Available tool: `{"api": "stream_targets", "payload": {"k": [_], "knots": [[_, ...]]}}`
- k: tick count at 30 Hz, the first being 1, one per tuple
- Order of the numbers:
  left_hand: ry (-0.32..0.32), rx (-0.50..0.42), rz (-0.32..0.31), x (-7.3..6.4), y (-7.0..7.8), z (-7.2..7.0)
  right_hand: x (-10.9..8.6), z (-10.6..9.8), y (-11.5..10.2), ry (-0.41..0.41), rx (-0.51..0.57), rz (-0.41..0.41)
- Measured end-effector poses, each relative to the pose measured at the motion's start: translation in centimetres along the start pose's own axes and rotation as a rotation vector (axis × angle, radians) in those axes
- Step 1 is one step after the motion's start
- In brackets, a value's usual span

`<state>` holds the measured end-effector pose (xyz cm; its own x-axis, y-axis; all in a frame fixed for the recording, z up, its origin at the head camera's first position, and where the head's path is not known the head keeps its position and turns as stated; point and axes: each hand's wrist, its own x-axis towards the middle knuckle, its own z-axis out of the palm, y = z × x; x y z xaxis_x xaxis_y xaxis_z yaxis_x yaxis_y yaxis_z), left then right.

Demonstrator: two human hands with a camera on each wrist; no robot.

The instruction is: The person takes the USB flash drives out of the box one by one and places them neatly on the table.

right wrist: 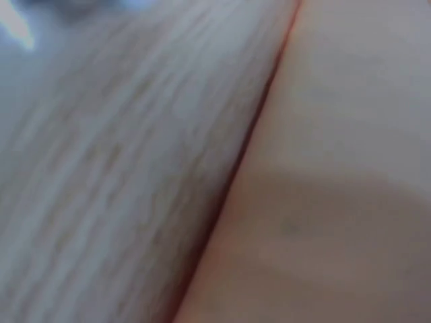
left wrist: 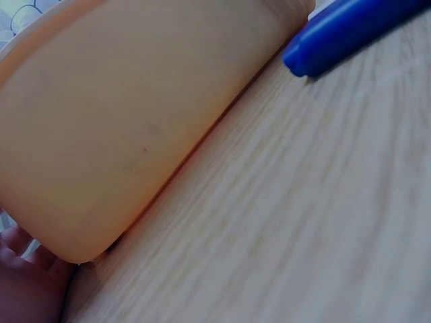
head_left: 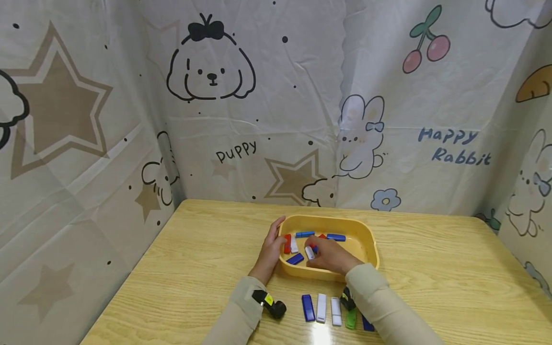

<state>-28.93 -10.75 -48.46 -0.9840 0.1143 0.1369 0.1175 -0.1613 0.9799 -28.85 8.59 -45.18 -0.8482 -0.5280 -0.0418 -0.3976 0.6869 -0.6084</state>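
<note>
A yellow plastic basin (head_left: 329,273) stands on the table. My left hand (head_left: 270,249) grips its left wall, thumb at the rim; in the left wrist view fingers (left wrist: 27,259) show beside the basin's lower corner. My right hand (head_left: 332,255) reaches inside and pinches a white USB stick (head_left: 309,252) between thumb and fingers. Around it lie a red USB stick (head_left: 287,244), another white one (head_left: 294,245) and several blue ones, such as the blue USB stick (head_left: 295,258). Part of a red one is hidden behind the right hand. The right wrist view shows only the basin wall (right wrist: 350,134) and tabletop.
In front of the basin, several USB sticks lie in a row: a dark blue one (head_left: 308,307), two white ones, a green one (head_left: 351,318) and another blue one (head_left: 368,323), partly behind the right sleeve. A printed curtain (head_left: 258,120) hangs behind the wooden table (head_left: 207,249).
</note>
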Motion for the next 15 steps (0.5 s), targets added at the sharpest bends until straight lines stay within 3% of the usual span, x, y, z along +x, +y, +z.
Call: {"api": "stream_targets", "payload": {"k": [8,15], "knots": [[0.004,0.065,-0.032,0.1,0.0,0.0,-0.2,-0.2,-0.2,0.006,-0.047,-0.028],[-0.011,0.086,-0.038,-1.0,2.5,0.4,-0.2,-0.2,-0.4,0.015,-0.026,-0.018]]}}
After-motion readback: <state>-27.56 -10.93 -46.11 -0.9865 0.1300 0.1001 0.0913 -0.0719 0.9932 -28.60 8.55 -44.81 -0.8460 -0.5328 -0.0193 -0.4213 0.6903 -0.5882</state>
